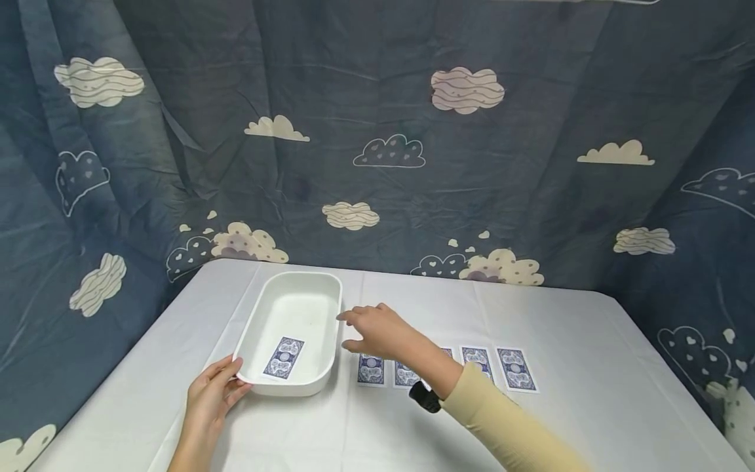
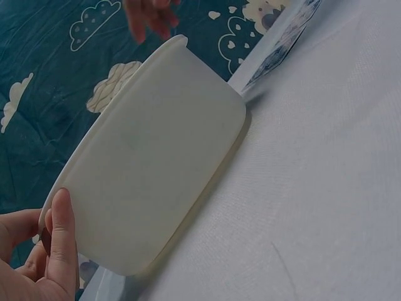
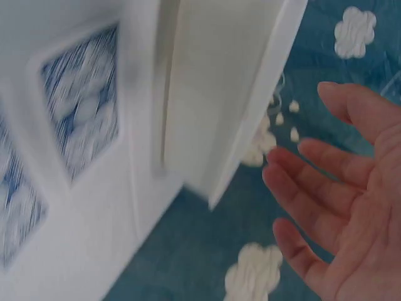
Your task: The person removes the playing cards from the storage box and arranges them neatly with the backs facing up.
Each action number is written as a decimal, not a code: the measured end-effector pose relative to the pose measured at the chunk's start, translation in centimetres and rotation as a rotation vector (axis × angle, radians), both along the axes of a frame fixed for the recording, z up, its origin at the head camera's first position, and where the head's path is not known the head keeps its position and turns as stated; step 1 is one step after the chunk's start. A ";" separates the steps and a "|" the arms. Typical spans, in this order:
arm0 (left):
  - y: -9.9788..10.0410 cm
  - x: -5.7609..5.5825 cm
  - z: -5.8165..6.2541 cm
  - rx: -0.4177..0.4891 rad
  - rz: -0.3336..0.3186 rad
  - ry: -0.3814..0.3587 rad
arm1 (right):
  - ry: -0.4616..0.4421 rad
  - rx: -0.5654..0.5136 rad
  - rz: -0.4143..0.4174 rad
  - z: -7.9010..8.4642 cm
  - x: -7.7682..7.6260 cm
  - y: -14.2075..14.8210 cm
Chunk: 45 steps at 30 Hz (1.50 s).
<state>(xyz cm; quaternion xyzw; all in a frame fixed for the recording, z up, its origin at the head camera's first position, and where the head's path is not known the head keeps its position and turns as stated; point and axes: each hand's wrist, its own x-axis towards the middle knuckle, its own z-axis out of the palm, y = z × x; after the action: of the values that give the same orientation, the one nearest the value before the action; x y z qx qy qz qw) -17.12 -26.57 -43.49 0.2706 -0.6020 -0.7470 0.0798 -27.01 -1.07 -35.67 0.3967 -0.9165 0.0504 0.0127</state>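
A white rectangular tub (image 1: 321, 383) stands on the left part of the table, with one blue-backed playing card (image 1: 284, 358) lying face down on its floor. My left hand (image 1: 210, 398) pinches the near left corner of the tub's rim; in the left wrist view its thumb and fingers (image 2: 61, 244) lie on both sides of the rim. Over the tub's right edge hovers my right hand (image 1: 380, 333), fingers spread and holding nothing. The right wrist view shows its bare palm and loose fingers (image 3: 313, 204) beside the tub wall (image 3: 213, 81).
Several more face-down playing cards (image 1: 517, 370) lie in a row to the right of the tub, partly covered by my right forearm. A white cloth (image 1: 590, 341) covers the table. Behind it hangs a dark blue curtain (image 1: 401, 196) with cloud prints.
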 end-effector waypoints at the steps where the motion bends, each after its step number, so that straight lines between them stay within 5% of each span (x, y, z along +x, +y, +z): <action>1: 0.0 0.0 0.0 0.003 -0.001 0.004 | 0.006 0.010 -0.004 -0.2 0.1 -0.8; 16: -0.3 0.0 -0.1 0.046 -0.008 0.018 | 0.098 0.198 -0.021 -4.9 1.0 -9.8; 23: -0.2 0.1 -0.3 0.059 -0.004 0.022 | 0.040 0.321 -0.058 -6.8 0.7 -11.9; 35: -0.4 0.0 -0.1 0.028 -0.004 0.005 | 0.023 0.244 -0.075 -6.6 0.4 -12.2; 45: -0.4 -0.2 -0.5 0.035 0.004 0.017 | -0.097 0.238 -0.154 -6.9 -0.2 -12.4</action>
<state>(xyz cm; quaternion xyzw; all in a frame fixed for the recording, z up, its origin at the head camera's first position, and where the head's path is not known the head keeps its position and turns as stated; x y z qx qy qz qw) -17.31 -26.95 -44.00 0.2669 -0.5876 -0.7595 0.0818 -27.24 -13.44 -42.58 0.3212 -0.9432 -0.0403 -0.0750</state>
